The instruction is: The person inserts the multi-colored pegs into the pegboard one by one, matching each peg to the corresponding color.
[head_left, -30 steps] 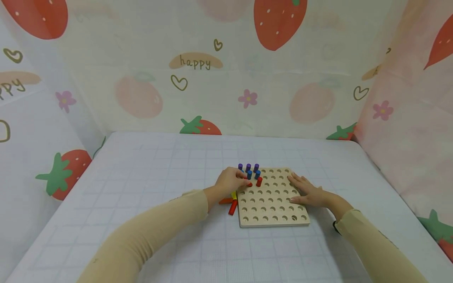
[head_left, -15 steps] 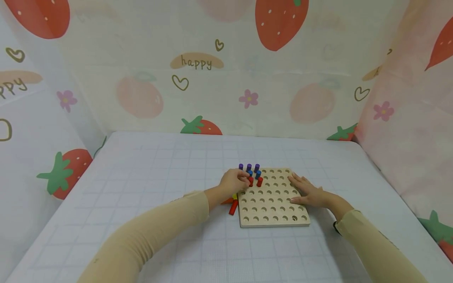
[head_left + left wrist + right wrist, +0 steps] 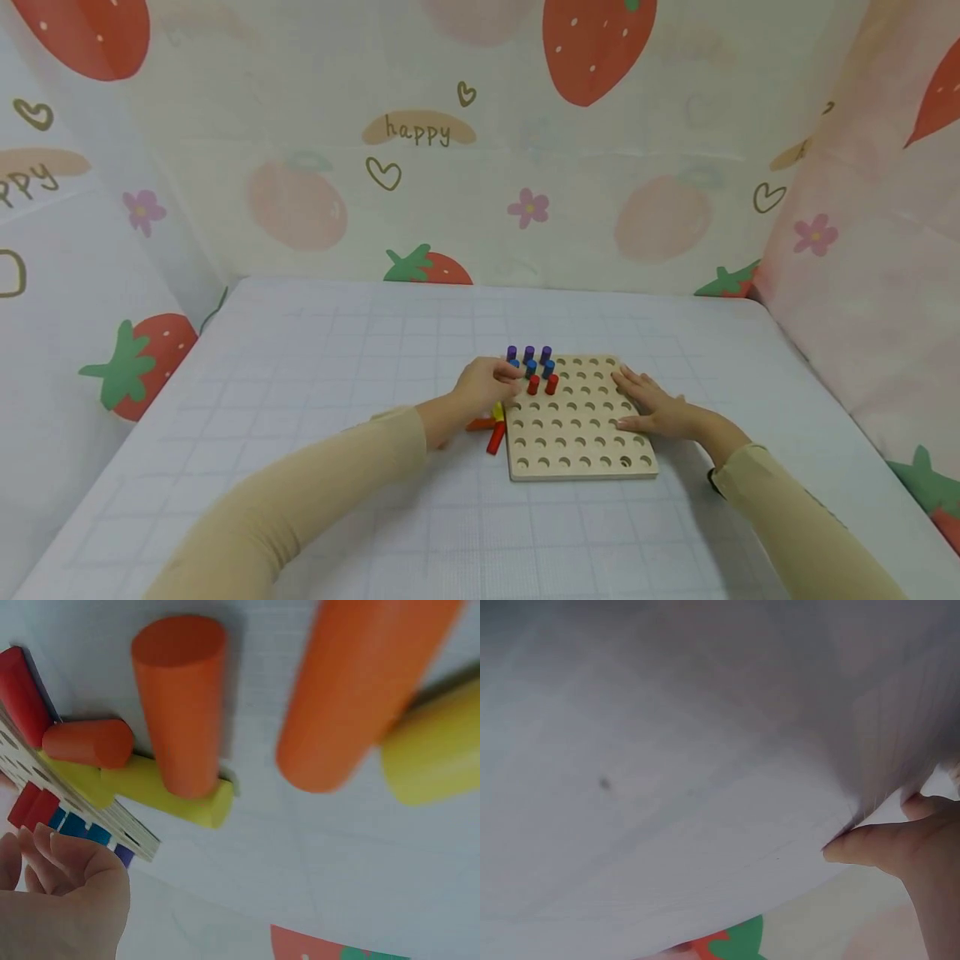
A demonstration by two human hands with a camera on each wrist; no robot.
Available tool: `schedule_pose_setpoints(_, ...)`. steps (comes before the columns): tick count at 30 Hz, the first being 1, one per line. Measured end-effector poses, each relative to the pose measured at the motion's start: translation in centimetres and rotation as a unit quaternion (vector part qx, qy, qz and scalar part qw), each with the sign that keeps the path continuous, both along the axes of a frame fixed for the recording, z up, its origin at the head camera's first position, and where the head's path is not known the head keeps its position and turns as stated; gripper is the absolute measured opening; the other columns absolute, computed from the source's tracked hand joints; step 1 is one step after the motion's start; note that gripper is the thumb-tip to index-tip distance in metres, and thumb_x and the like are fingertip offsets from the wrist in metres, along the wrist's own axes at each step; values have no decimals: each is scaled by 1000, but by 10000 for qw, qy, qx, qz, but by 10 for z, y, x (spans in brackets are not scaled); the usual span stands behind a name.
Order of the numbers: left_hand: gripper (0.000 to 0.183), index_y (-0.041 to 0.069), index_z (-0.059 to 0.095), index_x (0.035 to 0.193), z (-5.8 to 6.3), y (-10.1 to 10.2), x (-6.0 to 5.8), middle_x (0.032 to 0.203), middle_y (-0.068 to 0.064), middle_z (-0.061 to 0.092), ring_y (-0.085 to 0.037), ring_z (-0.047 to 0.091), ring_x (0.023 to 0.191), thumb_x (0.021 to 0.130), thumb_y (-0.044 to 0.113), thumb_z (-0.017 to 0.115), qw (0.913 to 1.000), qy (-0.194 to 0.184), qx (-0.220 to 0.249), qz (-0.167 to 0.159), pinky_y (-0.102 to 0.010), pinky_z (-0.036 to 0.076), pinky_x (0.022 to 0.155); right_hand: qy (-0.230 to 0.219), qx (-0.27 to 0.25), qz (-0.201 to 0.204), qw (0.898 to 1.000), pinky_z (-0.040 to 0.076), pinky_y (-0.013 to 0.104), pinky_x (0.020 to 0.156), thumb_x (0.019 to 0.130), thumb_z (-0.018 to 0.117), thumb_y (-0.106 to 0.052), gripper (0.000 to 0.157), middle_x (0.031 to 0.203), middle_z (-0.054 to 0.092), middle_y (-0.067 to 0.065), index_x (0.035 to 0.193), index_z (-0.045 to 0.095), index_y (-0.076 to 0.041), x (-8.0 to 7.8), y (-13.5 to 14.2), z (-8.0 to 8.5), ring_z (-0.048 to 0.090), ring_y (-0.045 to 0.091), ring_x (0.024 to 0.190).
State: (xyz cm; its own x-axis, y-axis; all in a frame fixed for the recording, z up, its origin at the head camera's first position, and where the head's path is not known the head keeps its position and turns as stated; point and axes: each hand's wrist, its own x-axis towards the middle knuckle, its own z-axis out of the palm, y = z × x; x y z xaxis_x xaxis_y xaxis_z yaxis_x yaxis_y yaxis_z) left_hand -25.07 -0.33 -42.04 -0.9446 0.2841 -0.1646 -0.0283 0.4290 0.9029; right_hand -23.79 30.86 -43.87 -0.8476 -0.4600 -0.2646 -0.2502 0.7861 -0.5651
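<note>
A wooden pegboard (image 3: 582,433) with rows of round holes lies on the table. Standing at its far left are purple pegs (image 3: 546,355), blue pegs (image 3: 549,369) and two red pegs (image 3: 552,384). My left hand (image 3: 483,387) hovers over the board's left edge beside the red pegs. Its fingers are loosely bent, with a gap between thumb and fingertips and no peg showing there in the left wrist view. My right hand (image 3: 656,412) rests on the board's right edge, fingers extended; in the right wrist view its thumb (image 3: 862,846) shows.
Left of the board lie a loose red peg (image 3: 496,438), an orange peg (image 3: 480,424) and a yellow peg (image 3: 498,411). The left wrist view shows more orange pegs (image 3: 184,712) and yellow pegs (image 3: 435,742). A printed cloth wall (image 3: 570,158) rises behind the table.
A red peg that was low at my left fingertips now stands upright in the board. My left hand has drawn slightly left from it. The right hand has stayed in place.
</note>
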Motion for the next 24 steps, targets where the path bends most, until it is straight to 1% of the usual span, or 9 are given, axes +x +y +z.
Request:
schedule_pose_setpoints(5, 18, 0, 69, 108, 1, -21, 2, 96, -7, 65, -19, 57, 87, 91, 5, 66, 9992, 190, -188, -306, -27, 51, 81, -3, -12, -8, 10000, -10, 81, 90, 95, 61, -41, 88, 159, -5, 24, 154, 11, -1, -1, 0, -1, -11, 51, 140)
schedule_pose_setpoints(8, 18, 2, 69, 108, -1, -33, 6, 93, -5, 63, -18, 55, 84, 91, 7, 67, 9984, 150, -359, -414, -26, 50, 78, -4, -8, -11, 10000, -10, 81, 90, 95, 61, -41, 88, 158, -5, 24, 154, 11, -1, -1, 0, -2, -11, 51, 140)
schedule_pose_setpoints(10, 20, 2, 69, 109, -3, -39, 8, 90, -5, 62, -17, 54, 81, 90, 7, 68, 9975, 141, -498, -475, -25, 49, 74, 1, -7, -12, 10000, -10, 82, 90, 95, 61, -42, 88, 158, -5, 25, 154, 11, -1, -1, 0, -2, -11, 51, 140)
schedule_pose_setpoints(11, 21, 2, 69, 110, -5, -42, 8, 89, -5, 61, -17, 54, 80, 90, 8, 68, 9972, 107, -557, -489, -25, 49, 73, 16, -11, -14, 10000, -9, 82, 90, 95, 61, -41, 88, 158, -5, 25, 154, 11, -1, -1, 1, -2, -10, 51, 140)
schedule_pose_setpoints(13, 22, 2, 69, 111, -7, -46, 11, 86, -4, 61, -16, 53, 75, 90, 9, 69, 9959, 178, -715, -523, -24, 46, 68, 32, -33, -10, 10000, -9, 82, 89, 94, 61, -41, 88, 158, -4, 26, 154, 11, -1, 0, 1, -2, -10, 52, 140)
schedule_pose_setpoints(16, 24, 3, 68, 112, -9, -51, 18, 84, -3, 62, -15, 51, 65, 90, 12, 70, 9943, 239, -917, -483, -23, 43, 59, 38, -61, -8, 10000, -9, 82, 89, 94, 61, -41, 88, 158, -4, 26, 154, 11, 0, 0, 1, -1, -10, 52, 140)
schedule_pose_setpoints(20, 28, 4, 66, 114, -10, -56, 28, 85, -3, 63, -15, 44, 51, 89, 15, 72, 9952, 72, -889, -390, -23, 39, 47, 28, -79, 0, 10000, -10, 82, 90, 94, 61, -42, 89, 158, -4, 27, 154, 11, 1, 1, 0, -1, -11, 52, 140)
schedule_pose_setpoints(22, 30, 5, 64, 113, -12, -56, 31, 86, -3, 63, -14, 43, 51, 87, 15, 74, 9958, -8, -819, -403, -24, 39, 45, 39, -54, 9, 10000, -10, 82, 90, 94, 61, -42, 89, 158, -4, 27, 154, 11, 1, 1, 0, -1, -10, 52, 140)
schedule_pose_setpoints(24, 28, 5, 63, 109, -13, -56, 34, 86, -3, 63, -14, 46, 56, 86, 15, 76, 9950, 36, -867, -494, -23, 41, 49, 45, -36, 16, 10000, -9, 82, 90, 94, 61, -42, 89, 158, -4, 27, 154, 11, 1, 0, 0, -1, -10, 52, 140)
